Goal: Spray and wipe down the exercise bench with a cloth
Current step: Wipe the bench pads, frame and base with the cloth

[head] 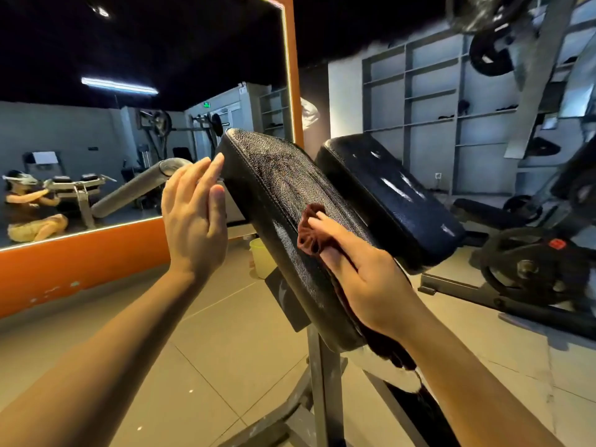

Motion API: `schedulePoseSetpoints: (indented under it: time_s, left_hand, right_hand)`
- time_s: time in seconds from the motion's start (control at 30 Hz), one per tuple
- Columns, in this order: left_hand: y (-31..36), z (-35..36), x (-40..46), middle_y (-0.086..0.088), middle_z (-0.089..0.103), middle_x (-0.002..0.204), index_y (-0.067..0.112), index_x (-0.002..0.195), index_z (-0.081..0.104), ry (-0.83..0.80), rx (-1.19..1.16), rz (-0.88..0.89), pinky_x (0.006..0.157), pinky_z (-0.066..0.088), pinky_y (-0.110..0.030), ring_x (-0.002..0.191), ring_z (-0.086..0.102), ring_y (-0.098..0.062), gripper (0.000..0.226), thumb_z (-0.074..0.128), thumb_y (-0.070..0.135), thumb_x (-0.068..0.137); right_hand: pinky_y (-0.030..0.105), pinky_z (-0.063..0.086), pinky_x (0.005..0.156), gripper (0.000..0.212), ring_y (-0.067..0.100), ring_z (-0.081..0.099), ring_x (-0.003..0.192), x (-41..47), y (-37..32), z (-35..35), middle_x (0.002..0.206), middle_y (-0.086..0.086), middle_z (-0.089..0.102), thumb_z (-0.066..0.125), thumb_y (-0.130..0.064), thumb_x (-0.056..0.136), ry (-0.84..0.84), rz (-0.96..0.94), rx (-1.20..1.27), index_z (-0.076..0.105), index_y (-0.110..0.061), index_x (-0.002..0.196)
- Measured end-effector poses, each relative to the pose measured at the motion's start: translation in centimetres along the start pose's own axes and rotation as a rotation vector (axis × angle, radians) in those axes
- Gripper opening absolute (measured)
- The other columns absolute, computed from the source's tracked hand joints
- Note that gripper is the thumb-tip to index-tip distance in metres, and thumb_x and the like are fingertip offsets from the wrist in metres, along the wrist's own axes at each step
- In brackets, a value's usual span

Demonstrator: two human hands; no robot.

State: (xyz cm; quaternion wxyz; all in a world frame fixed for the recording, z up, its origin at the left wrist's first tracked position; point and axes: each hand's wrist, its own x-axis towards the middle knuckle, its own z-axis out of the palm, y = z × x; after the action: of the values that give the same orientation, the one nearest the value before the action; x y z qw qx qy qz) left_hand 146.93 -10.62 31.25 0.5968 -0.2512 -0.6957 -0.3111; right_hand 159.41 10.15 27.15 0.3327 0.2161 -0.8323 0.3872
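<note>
Maroon cloth point(310, 235) gripped by right hand point(361, 269) on bench pad point(277, 188) — left hand point(193, 217) flat, fingers straight, touching the pad's edge.

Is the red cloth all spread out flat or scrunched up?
Scrunched up. The cloth bunches in folds under the right hand pressing it on the black pad.

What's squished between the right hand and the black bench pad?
A dark red cloth lies between the right hand and the near black pad. It bunches out past the fingers and hangs below the wrist, as the head view shows.
</note>
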Motion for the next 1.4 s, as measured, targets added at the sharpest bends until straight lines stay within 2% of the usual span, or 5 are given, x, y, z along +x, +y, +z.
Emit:
schedulePoseSetpoints:
  time_s: [0.6,0.73,0.97,1.17,1.4]
  left_hand:
    - [1.4,-1.3,0.1,-0.008,0.039,0.151,0.022,0.144,0.044,-0.134,0.09,-0.097,0.118,0.009,-0.042,0.144,0.025,-0.026,0.054,0.022,0.044,0.1]
    - [3.4,-3.3,-1.4,-0.005,0.021,0.16,0.028,0.15,0.031,-0.308,0.192,-0.072,0.117,-0.008,-0.048,0.149,0.008,-0.022,0.057,0.022,0.049,0.098]
    - [6.8,-6.0,-5.9,-0.003,0.021,0.16,0.027,0.15,0.032,-0.301,0.038,-0.068,0.116,-0.006,-0.046,0.149,0.009,-0.021,0.059,0.032,0.05,0.095]
    - [5.1,-7.3,-5.8,-0.002,0.02,0.16,0.03,0.15,0.029,-0.31,0.022,-0.136,0.118,0.0,-0.051,0.149,0.01,-0.022,0.057,0.032,0.049,0.096]
    - [2.2,-5.7,-6.1,-0.002,0.022,0.159,0.03,0.148,0.032,-0.221,-0.081,-0.079,0.118,0.001,-0.052,0.149,0.01,-0.02,0.054,0.03,0.049,0.097]
  right_hand:
    - [0.016,0.041,0.063,0.034,0.012,0.057,0.085,-6.3,1.8,-1.8,0.092,-0.011,0.059,0.033,-0.033,0.104,0.143,0.521,0.092,0.048,-0.035,0.134]
    - [0.038,0.055,0.084,0.019,0.023,0.065,0.099,-8.7,-1.5,-2.4,0.101,-0.001,0.069,0.04,-0.035,0.102,0.267,0.677,0.609,0.059,-0.034,0.105]
    - [0.043,0.035,0.114,0.058,0.022,0.058,0.123,-8.3,-5.0,-2.8,0.134,0.004,0.061,0.046,-0.045,0.091,0.362,0.575,1.009,0.047,-0.017,0.143]
    - [0.033,0.041,0.097,0.049,0.015,0.056,0.111,-4.6,-8.0,-3.2,0.12,-0.01,0.058,0.035,-0.054,0.1,0.624,0.492,0.536,0.038,-0.036,0.145]
    - [0.02,0.038,0.103,0.055,0.0,0.045,0.128,0.7,-4.6,2.6,0.147,-0.01,0.042,0.042,-0.037,0.101,0.043,0.19,-0.441,0.024,-0.03,0.152]
